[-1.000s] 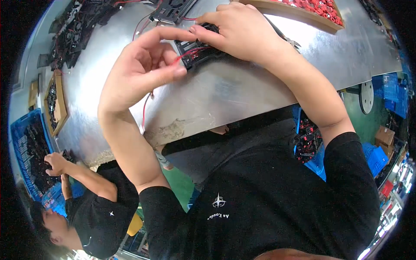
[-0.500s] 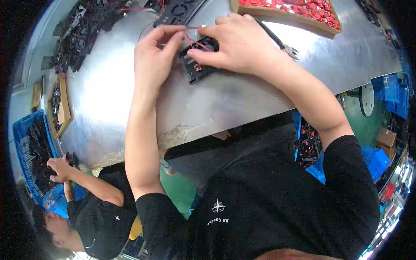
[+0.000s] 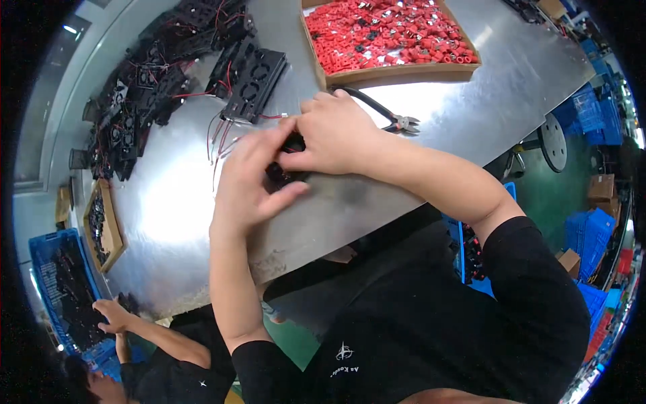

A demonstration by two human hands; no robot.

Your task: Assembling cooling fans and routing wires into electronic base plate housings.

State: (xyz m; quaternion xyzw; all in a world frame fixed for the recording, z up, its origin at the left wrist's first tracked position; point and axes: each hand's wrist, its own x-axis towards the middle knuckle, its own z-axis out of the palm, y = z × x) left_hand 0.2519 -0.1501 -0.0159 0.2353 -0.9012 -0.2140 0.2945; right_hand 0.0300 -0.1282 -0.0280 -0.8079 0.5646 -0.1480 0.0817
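A small black plastic housing [image 3: 285, 176] lies on the metal table, largely covered by my hands. My left hand [image 3: 250, 176] is curved around its left side, fingers over the top and thumb stretched along the near edge; some motion blur softens it. Coming from the right, my right hand [image 3: 333, 135] grips the housing with its thumb across the top and its fingers bent over the far side. The red wires at the housing are mostly hidden under my fingers. Just beyond my right hand lie diagonal cutters [image 3: 402, 124] with black handles.
A cardboard tray [image 3: 404, 74] of small red parts stands at the back. Black fan-like frames [image 3: 252, 84] with red wires are piled at the far left. A small parts box [image 3: 114, 232] sits on the left edge, near a blue crate [image 3: 54, 237] and a co-worker's hand [image 3: 113, 316].
My hands have come down from holding a red wire above the housing to close around the housing. The view has shifted, showing more of the red parts tray and black frames.
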